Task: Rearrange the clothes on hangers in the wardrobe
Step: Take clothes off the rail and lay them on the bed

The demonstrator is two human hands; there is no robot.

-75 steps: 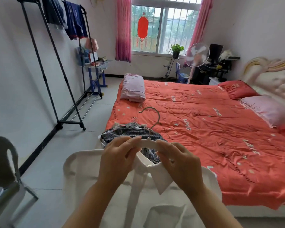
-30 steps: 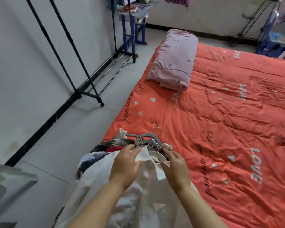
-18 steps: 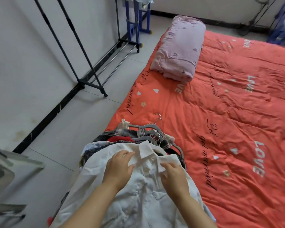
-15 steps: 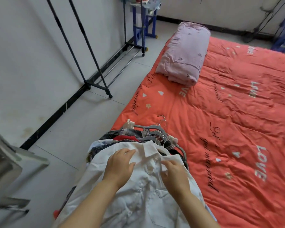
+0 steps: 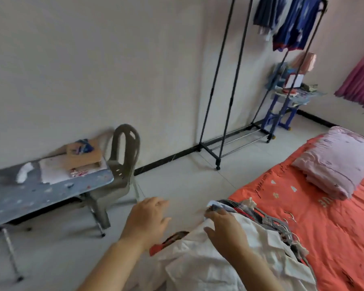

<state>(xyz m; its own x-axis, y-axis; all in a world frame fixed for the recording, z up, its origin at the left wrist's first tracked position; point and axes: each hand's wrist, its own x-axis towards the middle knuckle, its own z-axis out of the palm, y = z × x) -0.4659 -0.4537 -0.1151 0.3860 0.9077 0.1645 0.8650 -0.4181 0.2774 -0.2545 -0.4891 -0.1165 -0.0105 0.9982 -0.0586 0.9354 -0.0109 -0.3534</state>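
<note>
**Hangered Pile Sat at the Bed's Corner, Rack Well Beyond the Fingers**

The likeliest trouble lay directly under the right hand (image 5: 227,234). The white shirt (image 5: 208,267) topped a pile of clothes (image 5: 246,213) at the corner of the red quilt (image 5: 313,217), and its near part spilled off the edge on the wrist side of the fingers. A careless tug could probably have slid the whole stack onto the floor (image 5: 187,185). The hanger hooks (image 5: 288,225) were bunched just to the right of that hand. Lifting one garment might therefore have snagged its neighbours and dragged them along or pulled a shirt off its hanger. The clothes rack (image 5: 227,97) stood well beyond both sets of fingertips, so any carry would have been long enough for a loose garment to slip.

The right hand lay palm down on the shirt. Its fingers (image 5: 213,216) were extended and slightly apart, with the tips at the far-left edge of the pile. They pressed the cloth and, as far as the blur allowed, clamped nothing. The left hand (image 5: 149,219) hovered palm down over bare floor to the left of the pile. Its fingers were relaxed and spread, touching and holding nothing.
</note>
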